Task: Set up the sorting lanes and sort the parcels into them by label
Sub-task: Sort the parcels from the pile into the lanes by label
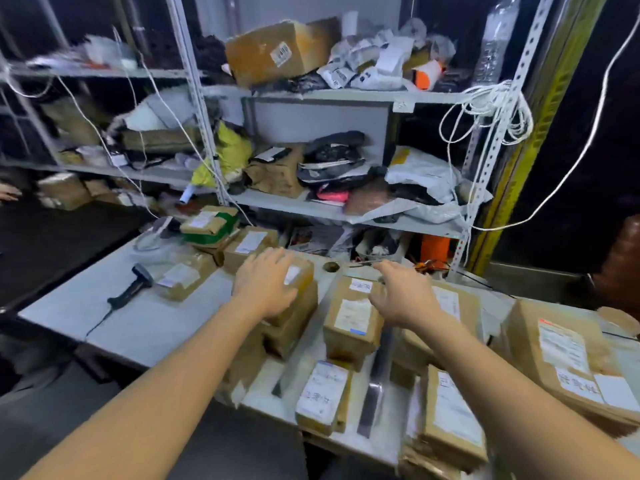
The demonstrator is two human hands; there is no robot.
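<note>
Left hand (266,285) is laid flat, fingers straight, on a stacked brown parcel (306,279). Right hand (405,299) is held with fingers loosely spread beside a labelled parcel (351,323).

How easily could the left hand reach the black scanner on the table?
Probably yes. The left hand rests on a parcel stack, and the scanner lies uncovered on the table further left. One flat parcel lies between, but it looks low enough to reach over.
</note>
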